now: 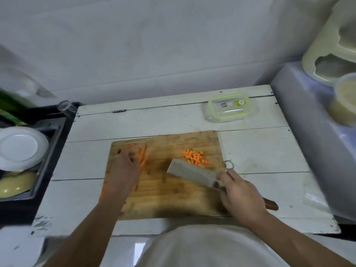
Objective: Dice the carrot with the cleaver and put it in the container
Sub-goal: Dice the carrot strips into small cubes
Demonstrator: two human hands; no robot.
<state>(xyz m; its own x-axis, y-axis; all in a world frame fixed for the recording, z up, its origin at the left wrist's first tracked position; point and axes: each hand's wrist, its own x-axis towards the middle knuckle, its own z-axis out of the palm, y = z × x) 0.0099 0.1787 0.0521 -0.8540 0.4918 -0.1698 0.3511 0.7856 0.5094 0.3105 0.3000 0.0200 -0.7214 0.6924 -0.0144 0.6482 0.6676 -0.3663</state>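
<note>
Wooden cutting board [173,191]: laid flat on the white plank counter [256,151], in front of the person.

Cleaver [192,173]: held by the right hand [242,197], whose grip is closed round the handle where it meets the blade; the broad blade is angled across the board toward the diced carrot.

Diced carrot [195,158]: small orange cubes, heaped on the far right part of the board, just beyond the blade tip.

Carrot sticks [143,156]: long strips, lying on the board's far left part; touched by the left hand [125,170], fingers bent over them. Whether they are pinched cannot be told.

Container [229,107]: clear, green-rimmed lid on, set on the counter beyond the board.

Sink [46,158]: at the left, white plates [21,147] stacked inside.
</note>
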